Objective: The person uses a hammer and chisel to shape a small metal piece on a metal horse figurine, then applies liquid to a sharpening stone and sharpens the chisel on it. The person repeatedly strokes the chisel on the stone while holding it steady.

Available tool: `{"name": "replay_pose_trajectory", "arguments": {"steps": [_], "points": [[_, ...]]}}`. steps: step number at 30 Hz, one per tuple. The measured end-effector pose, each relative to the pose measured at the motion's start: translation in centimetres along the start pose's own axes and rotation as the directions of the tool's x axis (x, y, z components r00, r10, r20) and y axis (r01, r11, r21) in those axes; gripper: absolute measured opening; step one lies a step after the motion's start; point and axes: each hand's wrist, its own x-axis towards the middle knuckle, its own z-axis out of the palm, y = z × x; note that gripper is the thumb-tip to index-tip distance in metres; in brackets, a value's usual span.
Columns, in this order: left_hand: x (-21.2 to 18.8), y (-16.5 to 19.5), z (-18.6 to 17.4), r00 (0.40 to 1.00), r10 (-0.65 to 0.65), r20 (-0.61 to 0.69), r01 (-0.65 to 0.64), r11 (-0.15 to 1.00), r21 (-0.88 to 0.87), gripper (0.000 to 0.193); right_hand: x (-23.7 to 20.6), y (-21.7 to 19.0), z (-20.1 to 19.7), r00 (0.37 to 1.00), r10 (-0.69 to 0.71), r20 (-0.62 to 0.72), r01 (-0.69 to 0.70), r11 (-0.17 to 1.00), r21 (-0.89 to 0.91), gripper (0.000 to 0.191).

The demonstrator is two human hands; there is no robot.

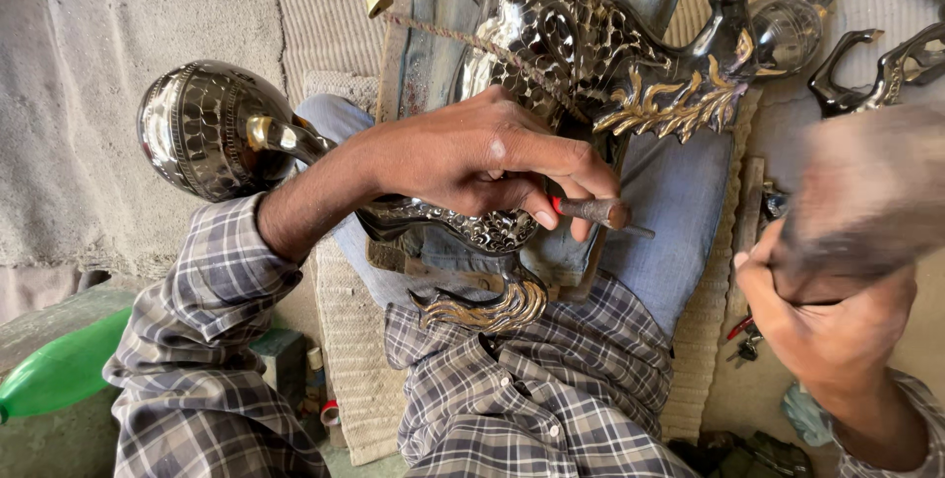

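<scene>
A dark, silver-and-gold engraved metal animal figure (561,35) lies across my lap on a wooden board (418,55). My left hand (482,158) rests on the figure and pinches a small chisel (600,212) with a red band, its tip pointing right. My right hand (817,325) is raised at the right and grips a wooden mallet (866,192), which is blurred by motion. A round engraved metal ball (197,128) of the figure sits behind my left wrist.
Another dark metal figure piece (876,69) lies at the upper right. A green plastic bottle (59,375) lies at the lower left. Woven matting (345,330) covers the seat under me. Small tools with red handles (743,335) lie by my right leg.
</scene>
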Motion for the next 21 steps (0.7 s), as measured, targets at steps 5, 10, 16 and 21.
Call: {"name": "replay_pose_trajectory", "arguments": {"steps": [5, 10, 16, 21], "points": [[0.1, 0.2, -0.3, 0.999, -0.014, 0.031, 0.014, 1.0, 0.003, 0.054, -0.6, 0.4, 0.3, 0.998, -0.065, 0.027, 0.067, 0.992, -0.106, 0.057], [0.5, 1.0, -0.1, 0.998, -0.054, -0.026, 0.052, 0.997, -0.063, 0.047, -0.7, 0.6, 1.3, 0.983, -0.184, 0.022, 0.182, 0.935, -0.305, 0.066], [-0.6, 3.7, 2.8, 0.856, -0.173, -0.487, 0.124, 0.984, -0.131, 0.033, -2.9, 1.9, 7.6, 0.96, 0.185, -0.208, -0.095, 0.919, 0.383, 0.037], [-0.1, 6.4, 7.0, 0.694, -0.395, -0.602, 0.393, 0.908, -0.143, 0.041, -5.3, 4.1, 10.5, 0.949, 0.271, -0.164, -0.155, 0.848, 0.507, 0.039]]}}
